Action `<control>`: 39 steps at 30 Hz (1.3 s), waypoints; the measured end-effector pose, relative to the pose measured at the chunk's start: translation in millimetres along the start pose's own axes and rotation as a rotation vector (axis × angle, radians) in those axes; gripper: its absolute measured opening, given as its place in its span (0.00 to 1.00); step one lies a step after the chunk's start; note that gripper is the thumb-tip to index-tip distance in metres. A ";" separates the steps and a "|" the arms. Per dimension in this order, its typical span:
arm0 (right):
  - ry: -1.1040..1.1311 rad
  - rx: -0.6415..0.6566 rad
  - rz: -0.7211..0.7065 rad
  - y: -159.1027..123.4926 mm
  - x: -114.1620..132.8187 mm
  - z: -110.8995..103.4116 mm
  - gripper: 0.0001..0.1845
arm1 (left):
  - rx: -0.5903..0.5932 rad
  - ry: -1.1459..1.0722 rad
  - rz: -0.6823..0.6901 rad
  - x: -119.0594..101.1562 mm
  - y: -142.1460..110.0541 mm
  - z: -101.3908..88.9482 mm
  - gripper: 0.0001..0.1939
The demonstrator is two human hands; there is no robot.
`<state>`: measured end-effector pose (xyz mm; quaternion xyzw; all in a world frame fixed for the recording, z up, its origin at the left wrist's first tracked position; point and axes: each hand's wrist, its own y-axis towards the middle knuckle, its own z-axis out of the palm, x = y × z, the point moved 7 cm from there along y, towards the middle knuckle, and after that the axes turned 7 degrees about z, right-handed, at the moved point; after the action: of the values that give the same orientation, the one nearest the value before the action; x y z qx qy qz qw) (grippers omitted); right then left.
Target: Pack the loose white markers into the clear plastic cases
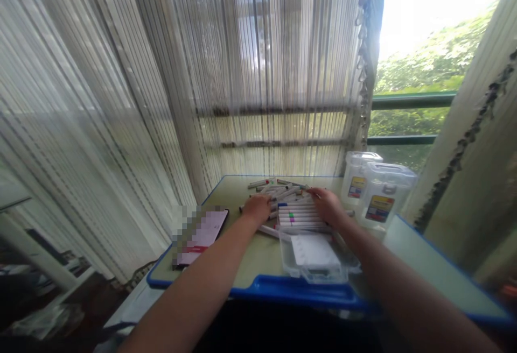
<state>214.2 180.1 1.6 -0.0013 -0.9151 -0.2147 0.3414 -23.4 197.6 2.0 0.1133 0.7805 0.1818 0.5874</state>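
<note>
Loose white markers with coloured ends lie in a heap at the middle of the table. My left hand is at the heap's left side, fingers curled together among the markers; what they hold, if anything, is hidden. At the heap's right side my right hand pinches the end of a marker. Between my hands, a row of markers lies side by side at the far part of a clear plastic case. A white sheet sits in the near part of the case.
Two clear plastic cases with labels, one nearer and one farther, stand at the right. A tablet-like flat object, partly pixelated, lies at the left. The table has a raised blue edge. Sheer curtains hang behind.
</note>
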 end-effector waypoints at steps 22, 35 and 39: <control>-0.333 -0.134 0.067 -14.3 10.4 -34.2 0.17 | 0.194 0.787 0.203 -10.6 5.0 6.6 0.16; -0.332 -0.424 -0.487 -35.1 44.6 -28.5 0.25 | 0.182 0.314 0.594 -49.7 -14.8 25.9 0.07; -0.374 -0.358 -0.540 -33.5 44.8 -19.7 0.15 | 0.273 0.178 0.583 -52.2 -21.6 33.9 0.06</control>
<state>187.2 135.4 29.7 0.1413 -0.8769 -0.4498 0.0936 24.7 162.7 30.5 0.3929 0.7806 0.2452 0.4196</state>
